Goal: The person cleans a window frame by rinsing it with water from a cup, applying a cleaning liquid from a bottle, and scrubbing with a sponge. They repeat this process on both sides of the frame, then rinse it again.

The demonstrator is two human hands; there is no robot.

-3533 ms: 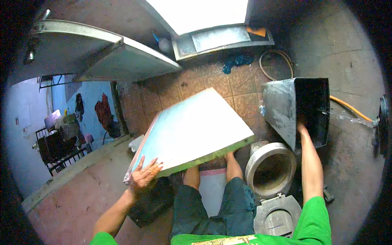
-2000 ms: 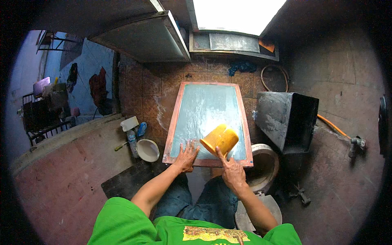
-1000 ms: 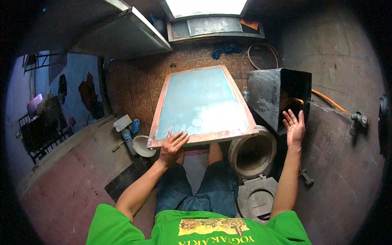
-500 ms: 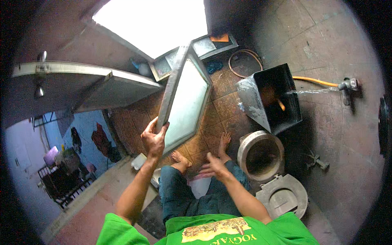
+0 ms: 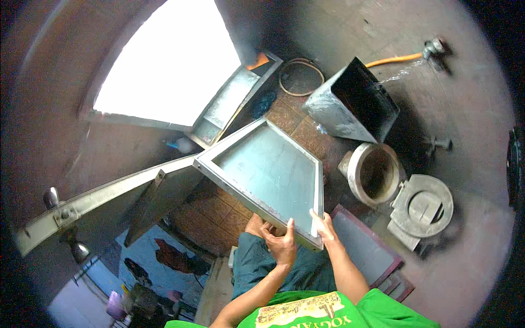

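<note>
Right hand [image 5: 327, 230] joined left hand [image 5: 281, 249], fingers [image 5: 290, 225] pinching framed screen [image 5: 273, 172]; toilet [image 5: 357, 172], dark tub [image 5: 334, 101] at right.

- I see a round pale bowl [image 5: 358, 180], right of centre, stained inside.
- Grey seat-and-lid piece [image 5: 422, 206] just beside it.
- Thin tan hoop [image 5: 302, 95], crumpled blue plastic [image 5: 264, 104] near it; details blurry on my feed.
- Orange scrap [image 5: 258, 61] at upper end of long tray [image 5: 235, 117], bright window [image 5: 164, 65] beside.
- Dark red cloth [image 5: 172, 256] hanging, blue wall [image 5: 143, 238] behind.

head view | left fisheye | looks down | hands [image 5: 281, 247] near
</note>
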